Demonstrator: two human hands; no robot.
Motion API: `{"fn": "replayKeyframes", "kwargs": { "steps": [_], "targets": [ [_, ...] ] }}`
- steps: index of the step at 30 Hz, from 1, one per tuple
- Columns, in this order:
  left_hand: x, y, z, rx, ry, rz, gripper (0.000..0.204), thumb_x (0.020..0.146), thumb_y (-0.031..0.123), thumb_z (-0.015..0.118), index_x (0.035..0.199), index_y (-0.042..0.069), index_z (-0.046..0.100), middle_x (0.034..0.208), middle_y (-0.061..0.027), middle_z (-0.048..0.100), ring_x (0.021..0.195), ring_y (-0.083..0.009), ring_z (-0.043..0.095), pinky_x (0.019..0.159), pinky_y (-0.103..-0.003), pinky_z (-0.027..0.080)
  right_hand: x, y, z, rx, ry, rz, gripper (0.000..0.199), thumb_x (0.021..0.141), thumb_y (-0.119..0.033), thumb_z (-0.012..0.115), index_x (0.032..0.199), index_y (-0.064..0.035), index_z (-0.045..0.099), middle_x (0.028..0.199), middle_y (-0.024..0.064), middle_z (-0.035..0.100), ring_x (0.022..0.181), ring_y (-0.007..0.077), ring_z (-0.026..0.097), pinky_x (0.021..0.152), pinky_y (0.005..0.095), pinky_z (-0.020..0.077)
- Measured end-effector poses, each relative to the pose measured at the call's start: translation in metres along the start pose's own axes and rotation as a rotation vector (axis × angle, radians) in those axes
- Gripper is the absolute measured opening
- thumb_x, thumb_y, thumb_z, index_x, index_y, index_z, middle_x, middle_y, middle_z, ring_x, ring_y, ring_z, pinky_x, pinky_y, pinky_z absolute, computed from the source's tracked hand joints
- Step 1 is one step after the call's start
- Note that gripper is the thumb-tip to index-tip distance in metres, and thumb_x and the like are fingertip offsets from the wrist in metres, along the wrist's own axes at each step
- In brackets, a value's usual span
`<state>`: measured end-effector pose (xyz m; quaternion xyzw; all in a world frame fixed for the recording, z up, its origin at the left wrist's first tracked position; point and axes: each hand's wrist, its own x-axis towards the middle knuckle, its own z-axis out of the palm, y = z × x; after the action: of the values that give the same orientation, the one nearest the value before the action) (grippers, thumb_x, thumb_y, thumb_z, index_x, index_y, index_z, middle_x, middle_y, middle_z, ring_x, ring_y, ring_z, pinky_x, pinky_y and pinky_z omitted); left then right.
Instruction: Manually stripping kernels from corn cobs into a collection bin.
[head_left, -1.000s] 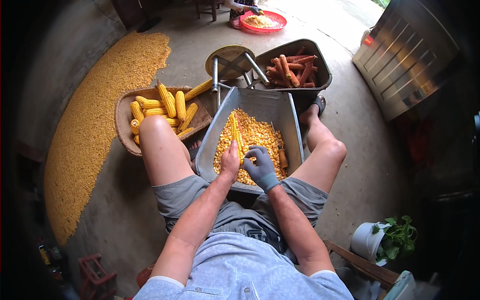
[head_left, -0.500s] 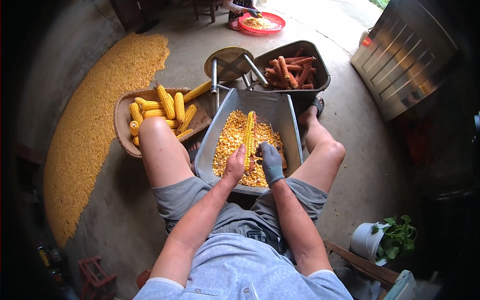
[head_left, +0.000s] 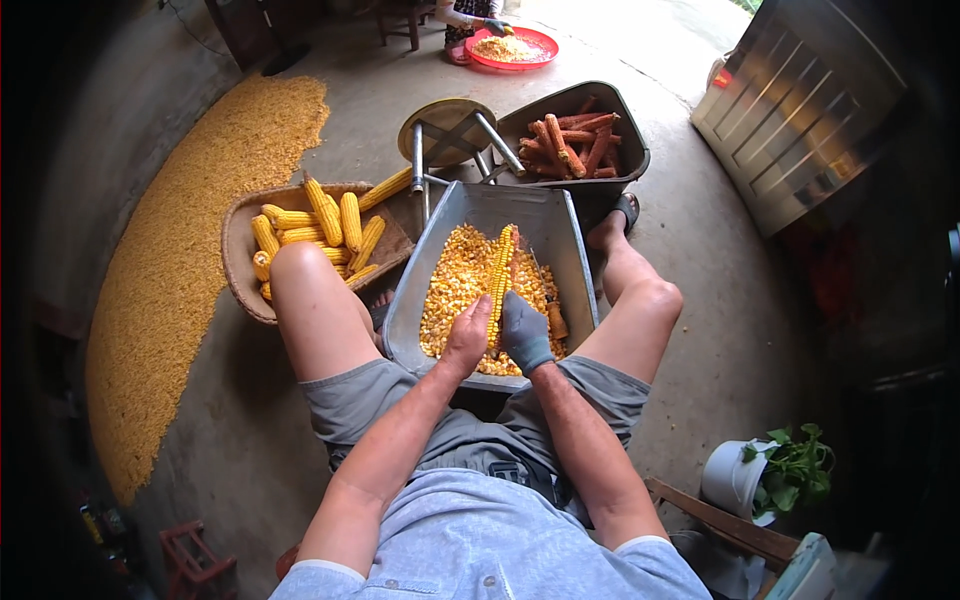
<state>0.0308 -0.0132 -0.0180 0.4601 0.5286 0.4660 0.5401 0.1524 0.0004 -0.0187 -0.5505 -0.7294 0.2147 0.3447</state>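
A yellow ear of corn [head_left: 500, 270] stands tilted over the grey plastic tub [head_left: 399, 312]; reddish bare cob shows along its right side. My bare left hand [head_left: 468, 335] is closed around its lower left side. Against its lower right side presses my right hand [head_left: 526, 332] in a grey glove, fingers curled in and partly hidden. Loose corn kernels [head_left: 452, 290] cover the bottom of the tub between my knees. Beside my right hand, a small brownish-orange piece [head_left: 557, 320] lies on the kernels; I cannot make out its kind.
A basket [head_left: 236, 250] of corn ears [head_left: 351, 222] stands left; a black tub [head_left: 640, 160] of stripped red cobs [head_left: 566, 145], right. Between them tilts a metal-legged stool [head_left: 448, 130]. Kernels spread left [head_left: 190, 260]. Another person's gloved hand [head_left: 497, 27] works over a red basin [head_left: 548, 52].
My right hand has closed in against the ear's lower right side, its fingers no longer apart. My left hand keeps its hold. The whole view has shifted slightly.
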Motion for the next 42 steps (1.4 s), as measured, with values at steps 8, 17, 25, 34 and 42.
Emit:
{"fn": "replayKeyframes", "kwargs": {
  "steps": [8,17,25,34,42],
  "targets": [
    [-0.002,0.005,0.0,-0.066,-0.003,-0.016,0.048,0.102,0.034,0.036,0.118,-0.008,0.053,0.108,-0.0077,0.058,0.101,-0.0132,0.051,0.091,-0.026,0.041,0.001,0.002,0.003,0.041,0.078,-0.01,0.02,0.093,-0.021,0.043,0.084,-0.0041,0.045,0.069,0.0172,0.052,0.064,0.039,0.055,0.056,0.0443,0.0431],
    [-0.008,0.009,0.007,-0.046,-0.027,-0.011,0.05,0.102,0.035,0.036,0.123,-0.008,0.05,0.112,-0.0095,0.058,0.105,-0.0144,0.051,0.094,-0.027,0.039,0.007,-0.008,0.002,0.443,0.047,0.457,0.048,0.097,-0.041,0.044,0.077,0.0012,0.054,0.067,0.0194,0.055,0.062,0.0339,0.053,0.06,0.042,0.0418],
    [-0.008,0.01,0.0,0.006,-0.059,-0.047,0.053,0.1,0.037,0.041,0.122,-0.011,0.05,0.113,-0.0132,0.059,0.109,-0.0174,0.052,0.095,-0.027,0.039,0.014,0.008,-0.001,0.586,0.251,0.451,0.044,0.098,-0.037,0.042,0.081,0.0012,0.056,0.071,0.0166,0.058,0.064,0.0247,0.056,0.062,0.0378,0.0431],
    [-0.011,0.003,0.006,0.088,-0.135,0.035,0.049,0.101,0.035,0.04,0.117,-0.01,0.052,0.105,-0.0076,0.058,0.102,-0.0116,0.05,0.089,-0.025,0.041,0.015,0.017,0.004,0.449,0.212,0.423,0.046,0.096,-0.039,0.044,0.077,0.0017,0.055,0.069,0.0124,0.053,0.066,0.0236,0.049,0.062,0.0369,0.0403],
    [-0.014,-0.003,0.004,0.139,-0.066,0.08,0.053,0.1,0.035,0.041,0.125,-0.011,0.047,0.111,-0.0109,0.059,0.107,-0.0146,0.052,0.093,-0.025,0.04,0.02,0.015,-0.002,0.624,0.209,0.514,0.051,0.096,-0.043,0.043,0.081,0.0037,0.056,0.07,0.0201,0.055,0.063,0.0291,0.049,0.064,0.0407,0.041]
  ]
}}
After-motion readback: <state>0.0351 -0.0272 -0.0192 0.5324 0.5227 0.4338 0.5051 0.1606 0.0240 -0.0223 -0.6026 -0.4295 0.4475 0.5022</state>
